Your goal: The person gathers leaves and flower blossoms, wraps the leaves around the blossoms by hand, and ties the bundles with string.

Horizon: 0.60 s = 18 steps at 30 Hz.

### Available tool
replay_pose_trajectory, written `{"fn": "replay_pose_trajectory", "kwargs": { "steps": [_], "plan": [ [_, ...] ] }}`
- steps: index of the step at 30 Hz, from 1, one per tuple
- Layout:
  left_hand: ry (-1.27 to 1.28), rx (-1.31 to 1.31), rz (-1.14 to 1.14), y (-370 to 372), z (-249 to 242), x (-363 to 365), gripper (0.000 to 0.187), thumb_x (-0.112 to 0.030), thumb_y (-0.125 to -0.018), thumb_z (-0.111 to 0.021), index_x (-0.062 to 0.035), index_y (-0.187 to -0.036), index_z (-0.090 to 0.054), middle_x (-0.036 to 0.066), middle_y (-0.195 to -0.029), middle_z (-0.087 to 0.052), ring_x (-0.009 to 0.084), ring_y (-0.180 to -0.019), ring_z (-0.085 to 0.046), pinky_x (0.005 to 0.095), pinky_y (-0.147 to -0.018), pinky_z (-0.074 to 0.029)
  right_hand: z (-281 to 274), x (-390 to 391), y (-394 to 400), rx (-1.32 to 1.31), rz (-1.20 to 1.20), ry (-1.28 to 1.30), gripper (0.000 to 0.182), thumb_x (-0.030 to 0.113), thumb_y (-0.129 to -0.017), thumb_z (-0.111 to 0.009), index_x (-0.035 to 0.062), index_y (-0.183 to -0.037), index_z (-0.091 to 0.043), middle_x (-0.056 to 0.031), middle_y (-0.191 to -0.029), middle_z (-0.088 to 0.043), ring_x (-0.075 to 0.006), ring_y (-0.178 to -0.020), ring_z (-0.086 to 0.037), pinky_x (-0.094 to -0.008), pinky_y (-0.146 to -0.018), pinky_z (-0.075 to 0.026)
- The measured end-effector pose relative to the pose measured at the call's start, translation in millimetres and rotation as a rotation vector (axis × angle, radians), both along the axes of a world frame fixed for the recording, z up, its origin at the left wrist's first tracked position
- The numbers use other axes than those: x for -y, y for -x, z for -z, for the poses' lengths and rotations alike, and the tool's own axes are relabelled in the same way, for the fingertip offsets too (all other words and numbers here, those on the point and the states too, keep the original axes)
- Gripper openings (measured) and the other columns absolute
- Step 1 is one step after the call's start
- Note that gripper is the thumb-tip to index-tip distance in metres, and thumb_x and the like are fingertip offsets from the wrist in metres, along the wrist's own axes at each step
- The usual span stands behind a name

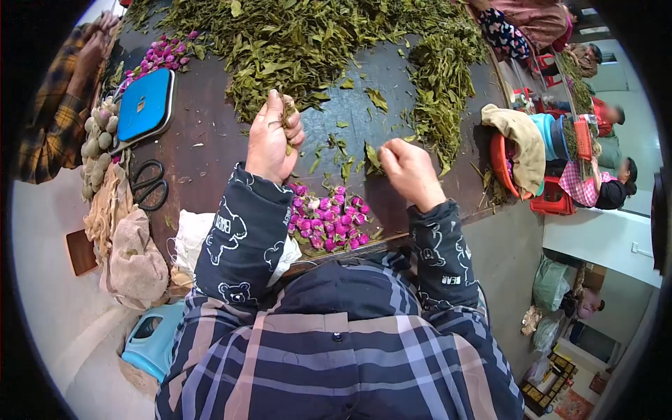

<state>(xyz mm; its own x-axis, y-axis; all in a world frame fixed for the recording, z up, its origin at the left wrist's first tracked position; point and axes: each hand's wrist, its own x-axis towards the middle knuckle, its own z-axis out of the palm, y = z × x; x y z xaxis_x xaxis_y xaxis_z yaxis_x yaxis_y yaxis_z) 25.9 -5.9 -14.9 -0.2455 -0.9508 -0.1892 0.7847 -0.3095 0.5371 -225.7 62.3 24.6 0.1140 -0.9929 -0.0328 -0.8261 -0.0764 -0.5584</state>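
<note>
My left hand [273,140], palm turned up, is closed with its fingers curled around a few dried green leaves [288,120]. To its right, my right hand [411,171] hovers over the table with the fingers pressed together; whatever it holds, if anything, is hidden. Some loose leaves [372,159] lie close beside its fingertips. A heap of purple-pink dried flower heads [330,220] sits at the table's near edge, between my forearms. Beyond both hands spreads a large pile of dried green leaves [294,49].
On the left of the dark table [203,157] are a blue scale [145,105], black scissors [148,185] and more flowers [164,54]. Cloth bags [133,255] hang there above a blue stool [150,339]. A co-worker's hands [89,49] are at left. An orange basin [501,161] stands right.
</note>
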Motion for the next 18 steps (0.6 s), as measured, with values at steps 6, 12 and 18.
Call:
{"fn": "replay_pose_trajectory", "kwargs": {
  "steps": [6,12,18],
  "plan": [
    [-0.008,0.49,-0.186,9.8,-15.2,-8.9,0.03,-0.034,-0.106,-0.046,-0.0109,-0.091,-0.058,-0.001,-0.075,-0.057,0.0056,-0.053,-0.041,0.018,-0.047,-0.032,21.0,20.9,-64.4,-0.375,-0.14,0.266,0.012,0.017,-0.087,-0.061,0.0048,-0.085,-0.063,-0.0098,-0.088,-0.066,-0.0261,-0.071,-0.061,-0.0357,-0.065,-0.05],
    [0.278,0.769,-0.186,26.9,1.2,-13.9,0.033,-0.039,-0.105,-0.048,-0.0112,-0.091,-0.059,-0.005,-0.069,-0.051,0.0046,-0.052,-0.038,0.0216,-0.045,-0.028,13.6,49.1,-58.4,-0.237,-0.172,0.203,0.01,0.014,-0.085,-0.063,0.0045,-0.088,-0.064,-0.011,-0.102,-0.067,-0.0269,-0.078,-0.063,-0.0345,-0.069,-0.052],
    [-0.018,0.268,0.393,25.0,-19.2,-24.4,0.032,-0.039,-0.104,-0.048,-0.0109,-0.092,-0.059,-0.003,-0.072,-0.054,0.0039,-0.052,-0.039,0.0206,-0.044,-0.029,-13.0,51.5,-35.6,0.385,-0.334,0.24,0.013,0.01,-0.089,-0.063,0.005,-0.1,-0.068,-0.0089,-0.119,-0.067,-0.0202,-0.082,-0.061,-0.0295,-0.07,-0.05]
  ]
}}
